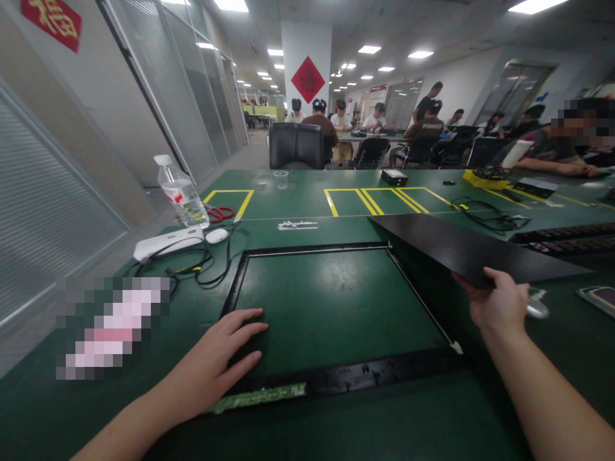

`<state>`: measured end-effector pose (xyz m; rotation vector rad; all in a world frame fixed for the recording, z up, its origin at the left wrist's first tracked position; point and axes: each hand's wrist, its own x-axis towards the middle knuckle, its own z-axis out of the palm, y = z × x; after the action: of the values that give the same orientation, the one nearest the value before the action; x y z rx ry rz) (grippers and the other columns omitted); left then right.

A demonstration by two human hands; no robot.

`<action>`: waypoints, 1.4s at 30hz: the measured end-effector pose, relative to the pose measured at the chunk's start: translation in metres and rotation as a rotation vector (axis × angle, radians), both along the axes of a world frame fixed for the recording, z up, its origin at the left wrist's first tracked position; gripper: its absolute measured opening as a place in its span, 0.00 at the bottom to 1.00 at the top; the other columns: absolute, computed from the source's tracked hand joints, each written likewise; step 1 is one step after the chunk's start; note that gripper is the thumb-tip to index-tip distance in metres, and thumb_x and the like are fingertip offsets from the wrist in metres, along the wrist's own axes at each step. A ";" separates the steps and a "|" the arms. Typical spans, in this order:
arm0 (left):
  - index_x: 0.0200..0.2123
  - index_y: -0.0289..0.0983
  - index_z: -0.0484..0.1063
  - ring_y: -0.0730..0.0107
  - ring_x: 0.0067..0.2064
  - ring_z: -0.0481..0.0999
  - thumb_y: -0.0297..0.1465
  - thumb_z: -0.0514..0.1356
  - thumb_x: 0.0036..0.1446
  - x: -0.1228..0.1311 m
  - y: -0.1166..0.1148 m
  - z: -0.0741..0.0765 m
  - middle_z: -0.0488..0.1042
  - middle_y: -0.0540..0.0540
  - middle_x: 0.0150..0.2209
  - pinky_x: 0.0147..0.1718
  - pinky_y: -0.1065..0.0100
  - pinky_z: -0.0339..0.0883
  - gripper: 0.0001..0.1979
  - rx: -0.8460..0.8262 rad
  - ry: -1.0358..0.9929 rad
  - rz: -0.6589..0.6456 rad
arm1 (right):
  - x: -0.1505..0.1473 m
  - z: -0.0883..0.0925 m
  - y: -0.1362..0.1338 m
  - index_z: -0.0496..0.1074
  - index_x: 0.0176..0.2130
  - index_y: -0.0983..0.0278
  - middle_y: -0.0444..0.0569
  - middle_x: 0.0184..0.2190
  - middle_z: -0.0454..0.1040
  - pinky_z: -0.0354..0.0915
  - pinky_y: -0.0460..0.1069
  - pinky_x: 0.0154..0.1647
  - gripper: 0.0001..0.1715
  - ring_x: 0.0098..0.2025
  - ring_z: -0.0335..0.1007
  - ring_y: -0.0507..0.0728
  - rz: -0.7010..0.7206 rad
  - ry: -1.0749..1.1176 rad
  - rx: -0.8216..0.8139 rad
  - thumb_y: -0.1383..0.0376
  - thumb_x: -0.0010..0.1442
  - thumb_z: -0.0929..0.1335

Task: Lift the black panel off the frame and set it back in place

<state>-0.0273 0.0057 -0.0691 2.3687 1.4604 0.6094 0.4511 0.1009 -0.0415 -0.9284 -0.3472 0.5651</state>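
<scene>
A black rectangular frame [365,376] lies flat on the green table, its inside showing bare tabletop. My left hand [230,349] rests over the frame's left side with fingers spread, holding nothing. Close below its fingers, a narrow green circuit board [266,397] sits along the frame's near edge. My right hand [500,301] grips the edge of a thin dark panel [446,246] between thumb and fingers. The panel is tilted, raised to the right of the frame. Pale pieces show at the frame's right corners, one being a white corner bit [455,347].
Left of the frame stand a water bottle [181,195], red-handled scissors [221,214], a white box-like device [168,243] and black cables [206,269]. Farther back are a plastic cup [281,180] and a small black box [394,177]. A phone [600,299] lies at right; people sit beyond.
</scene>
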 end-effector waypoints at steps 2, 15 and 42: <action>0.56 0.48 0.74 0.50 0.62 0.69 0.41 0.55 0.66 0.000 0.000 0.000 0.71 0.43 0.63 0.60 0.49 0.65 0.18 0.000 -0.004 -0.004 | 0.000 0.000 0.000 0.58 0.41 0.56 0.36 0.41 0.70 0.78 0.52 0.31 0.32 0.36 0.74 0.51 0.005 0.004 0.004 0.77 0.37 0.68; 0.56 0.48 0.74 0.50 0.62 0.69 0.40 0.56 0.66 0.001 0.000 0.001 0.71 0.43 0.63 0.60 0.47 0.64 0.18 -0.005 -0.006 -0.002 | 0.002 0.001 -0.001 0.64 0.38 0.58 0.35 0.39 0.73 0.78 0.52 0.32 0.29 0.35 0.74 0.51 0.098 -0.031 0.055 0.77 0.35 0.71; 0.68 0.43 0.60 0.45 0.55 0.78 0.53 0.49 0.61 -0.016 0.012 0.048 0.83 0.49 0.51 0.48 0.50 0.77 0.36 -0.591 -1.098 0.522 | -0.032 0.020 -0.046 0.76 0.42 0.57 0.49 0.40 0.81 0.73 0.68 0.49 0.27 0.44 0.78 0.67 0.498 0.002 -0.177 0.67 0.37 0.68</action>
<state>-0.0432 0.0180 -0.0207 0.8820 1.3714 1.1375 0.4187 0.0553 -0.0213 -1.0153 -0.5385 1.0666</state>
